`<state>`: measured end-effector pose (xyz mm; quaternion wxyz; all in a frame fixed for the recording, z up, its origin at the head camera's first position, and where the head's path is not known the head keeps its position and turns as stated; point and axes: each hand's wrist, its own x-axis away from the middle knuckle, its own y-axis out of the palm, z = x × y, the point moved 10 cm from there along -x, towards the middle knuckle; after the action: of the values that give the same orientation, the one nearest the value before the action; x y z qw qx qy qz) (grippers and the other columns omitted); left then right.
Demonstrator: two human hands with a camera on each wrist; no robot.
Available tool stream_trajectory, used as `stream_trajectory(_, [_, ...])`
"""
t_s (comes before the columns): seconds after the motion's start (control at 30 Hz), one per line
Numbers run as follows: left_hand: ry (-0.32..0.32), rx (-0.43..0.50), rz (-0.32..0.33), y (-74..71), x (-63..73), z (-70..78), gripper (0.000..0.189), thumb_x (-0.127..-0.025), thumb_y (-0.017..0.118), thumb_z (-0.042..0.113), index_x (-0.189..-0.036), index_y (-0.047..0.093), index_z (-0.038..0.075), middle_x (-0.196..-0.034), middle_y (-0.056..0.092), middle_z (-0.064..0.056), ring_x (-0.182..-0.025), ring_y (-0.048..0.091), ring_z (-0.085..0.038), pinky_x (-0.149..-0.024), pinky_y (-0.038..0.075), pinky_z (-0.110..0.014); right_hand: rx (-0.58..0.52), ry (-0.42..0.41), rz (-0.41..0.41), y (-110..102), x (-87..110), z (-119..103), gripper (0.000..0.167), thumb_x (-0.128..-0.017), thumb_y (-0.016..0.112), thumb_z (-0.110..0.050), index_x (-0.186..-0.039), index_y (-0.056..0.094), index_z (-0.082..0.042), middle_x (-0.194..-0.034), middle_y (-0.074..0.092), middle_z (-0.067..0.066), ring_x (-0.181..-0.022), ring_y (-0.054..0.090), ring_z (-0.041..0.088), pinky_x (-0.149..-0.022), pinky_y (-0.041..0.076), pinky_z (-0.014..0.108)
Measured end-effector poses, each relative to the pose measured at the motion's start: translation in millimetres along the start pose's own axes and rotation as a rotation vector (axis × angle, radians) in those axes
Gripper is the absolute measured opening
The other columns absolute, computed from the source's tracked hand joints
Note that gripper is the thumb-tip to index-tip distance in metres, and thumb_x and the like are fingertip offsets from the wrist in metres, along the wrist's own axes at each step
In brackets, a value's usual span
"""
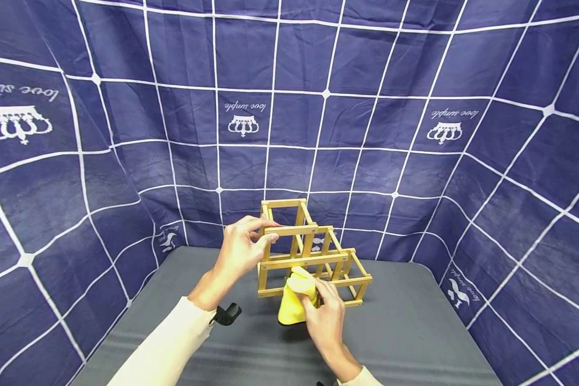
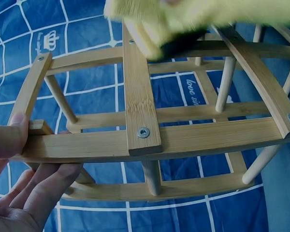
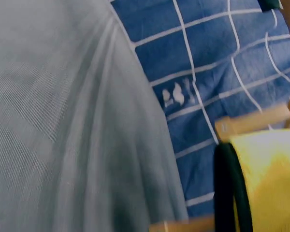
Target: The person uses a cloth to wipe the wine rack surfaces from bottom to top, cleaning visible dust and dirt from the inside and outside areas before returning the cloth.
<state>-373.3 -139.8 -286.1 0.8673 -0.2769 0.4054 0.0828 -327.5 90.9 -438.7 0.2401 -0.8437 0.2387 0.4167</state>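
Note:
A stepped wooden rack (image 1: 304,261) of pale slats and posts stands on the grey surface, tallest at its left. My left hand (image 1: 241,246) grips its upper left corner. In the left wrist view, that hand's thumb and fingers close around the end of a slat (image 2: 208,137). My right hand (image 1: 327,316) holds a bunched yellow cloth (image 1: 291,308) with a dark edge at the rack's lower front. The cloth (image 2: 208,13) looks blurred across the top of the left wrist view. In the right wrist view, the cloth (image 3: 273,179) overlaps a wooden bar (image 3: 256,122).
Grey fabric (image 1: 405,321) covers the work surface on both sides of the rack. Blue cloth walls with white grid lines (image 1: 357,123) rise behind and at either side. A black wrist mount (image 1: 228,314) sits at my left sleeve.

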Motion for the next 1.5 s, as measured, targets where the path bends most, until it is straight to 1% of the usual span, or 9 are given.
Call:
stream_trajectory(0.13, [0.008,-0.009,0.008,0.0,-1.6,0.7,0.022,-0.094,0.097,0.005,-0.114,0.093,0.014,-0.117,0.087,-0.012,-0.087,0.09,-0.028,-0.075,0.075,-0.042,0.073,0.102,0.098,-31.5,-8.0,26.5,0.049,-0.075,0.101,0.008,-0.119,0.09,-0.009,-0.112,0.091,0.007,-0.096,0.081,0.029,-0.081,0.058,0.021])
stream_trajectory(0.23, [0.005,-0.011,0.008,-0.3,-2.2,0.6,0.022,-0.094,0.097,0.005,-0.114,0.092,0.014,-0.117,0.087,-0.012,-0.086,0.09,-0.028,-0.073,0.074,-0.038,0.121,0.2,0.087,-36.4,-17.0,43.1,0.048,-0.077,0.1,0.007,-0.121,0.091,-0.009,-0.11,0.091,0.007,-0.091,0.082,0.028,-0.077,0.059,0.022])
stream_trajectory(0.4, [0.015,-0.013,0.017,-1.1,-1.3,0.6,0.021,-0.093,0.097,0.004,-0.112,0.093,0.012,-0.115,0.087,-0.012,-0.084,0.09,-0.028,-0.068,0.066,-0.019,0.1,0.337,-0.042,-12.3,-26.1,58.0,0.036,-0.084,0.106,-0.014,-0.117,0.093,-0.013,-0.099,0.09,0.006,-0.085,0.083,0.022,-0.077,0.063,0.03])
stream_trajectory(0.57, [0.03,-0.009,0.028,-1.2,0.4,1.2,0.02,-0.092,0.097,0.003,-0.11,0.092,0.011,-0.114,0.088,-0.012,-0.085,0.09,-0.028,-0.068,0.058,-0.008,-0.076,0.445,-0.186,25.5,-23.7,60.7,0.026,-0.086,0.105,-0.025,-0.104,0.091,-0.014,-0.091,0.086,0.006,-0.08,0.072,0.009,-0.074,0.056,0.024])
stream_trajectory(0.73, [0.047,-0.003,0.017,4.3,1.8,5.7,0.02,-0.093,0.097,0.003,-0.111,0.092,0.011,-0.116,0.087,-0.012,-0.086,0.09,-0.026,-0.07,0.063,-0.012,-0.151,0.448,-0.225,38.4,-21.1,62.3,0.026,-0.089,0.104,-0.025,-0.096,0.085,-0.01,-0.08,0.077,0.005,-0.073,0.06,0.004,-0.064,0.051,0.022])
stream_trajectory(0.97, [0.076,-0.031,0.041,5.5,0.2,8.0,0.02,-0.092,0.098,0.003,-0.109,0.092,0.011,-0.115,0.087,-0.012,-0.084,0.09,-0.024,-0.07,0.067,-0.018,-0.058,0.348,-0.325,48.0,-31.5,62.7,0.026,-0.094,0.101,-0.028,-0.094,0.081,-0.01,-0.079,0.076,0.002,-0.071,0.058,0.005,-0.064,0.049,0.023])
stream_trajectory(1.2, [0.064,-0.035,0.054,3.2,-1.5,4.7,0.019,-0.092,0.096,0.001,-0.109,0.092,0.009,-0.113,0.087,-0.015,-0.079,0.09,-0.027,-0.065,0.059,-0.009,0.069,0.239,-0.489,55.0,-42.5,53.5,0.028,-0.089,0.104,-0.028,-0.095,0.083,-0.01,-0.083,0.078,0.001,-0.077,0.064,0.011,-0.068,0.054,0.027])
stream_trajectory(1.33, [0.055,-0.037,0.052,3.8,-1.5,4.1,0.019,-0.092,0.097,0.002,-0.109,0.092,0.009,-0.113,0.086,-0.014,-0.08,0.09,-0.027,-0.066,0.058,-0.008,0.06,0.302,-0.52,56.1,-39.9,58.8,0.029,-0.087,0.105,-0.028,-0.1,0.087,-0.01,-0.088,0.082,0.002,-0.08,0.067,0.01,-0.069,0.056,0.025])
stream_trajectory(1.5, [0.059,-0.047,0.052,6.6,0.2,8.1,0.02,-0.091,0.098,0.002,-0.108,0.091,0.009,-0.112,0.086,-0.015,-0.079,0.09,-0.026,-0.065,0.059,-0.01,-0.15,0.469,-0.437,53.7,-32.5,72.5,0.023,-0.089,0.103,-0.016,-0.096,0.086,-0.002,-0.087,0.081,0.009,-0.074,0.067,0.009,-0.063,0.058,0.021])
